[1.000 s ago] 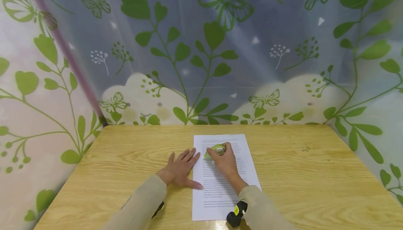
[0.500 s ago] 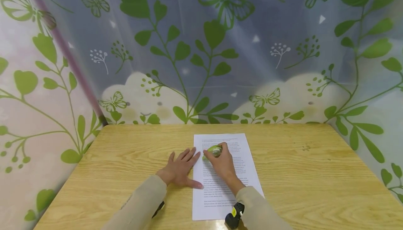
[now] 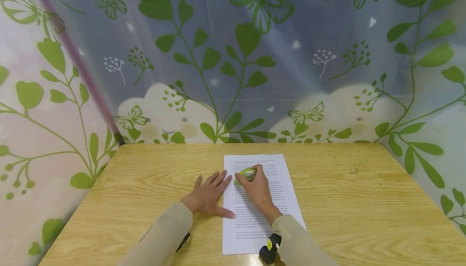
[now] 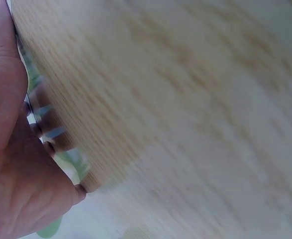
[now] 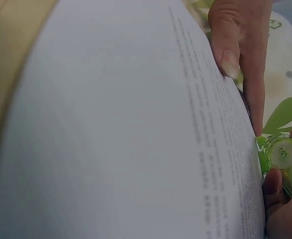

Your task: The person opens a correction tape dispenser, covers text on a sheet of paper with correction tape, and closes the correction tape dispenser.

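Observation:
A printed sheet of paper lies on the wooden table, covered with lines of small text. My right hand grips a green, see-through correction tape dispenser between thumb and fingers, its tip low at the left end of the text lines in the upper half. In the right wrist view the round reel of the correction tape shows beside the thumb. My left hand rests with spread, straight fingers, its thumb and fingertips on the sheet's left edge. The left wrist view shows that palm over bare wood.
The wooden table extends on both sides of the paper. Behind it hangs a curtain printed with green leaves and butterflies. A black wrist device sits under the right sleeve, over the sheet's lower edge.
My right hand has shifted a little left and toward me with the correction tape, and has held nearly still over the last half second. My left hand has stayed in place.

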Available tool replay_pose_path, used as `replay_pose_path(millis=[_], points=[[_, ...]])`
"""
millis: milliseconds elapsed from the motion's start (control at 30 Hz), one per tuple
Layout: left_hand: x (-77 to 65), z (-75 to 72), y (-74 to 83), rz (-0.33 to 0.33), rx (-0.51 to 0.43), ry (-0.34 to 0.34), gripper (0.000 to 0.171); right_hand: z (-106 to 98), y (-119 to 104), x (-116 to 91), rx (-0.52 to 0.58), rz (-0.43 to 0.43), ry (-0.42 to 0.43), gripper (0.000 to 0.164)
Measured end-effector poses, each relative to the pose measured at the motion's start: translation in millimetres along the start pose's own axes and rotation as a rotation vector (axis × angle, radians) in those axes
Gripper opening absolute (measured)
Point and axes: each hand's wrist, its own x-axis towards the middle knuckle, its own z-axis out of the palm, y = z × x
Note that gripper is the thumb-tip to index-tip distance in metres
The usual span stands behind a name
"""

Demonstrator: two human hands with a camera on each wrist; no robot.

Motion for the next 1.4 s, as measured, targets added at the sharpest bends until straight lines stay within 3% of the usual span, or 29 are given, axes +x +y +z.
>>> replay_pose_path(millis=[467,1400], points=[[-0.2,1.2,-0.7,-0.017,-0.006,0.006,0.109,-1.3,-6.8,0.3,-0.043,-0.064,-0.007,0.047],[-0.5,0.4,-0.7,-0.012,-0.018,0.004,0.110,-5.8,1.9,1.2,-0.048,-0.074,-0.002,0.047]])
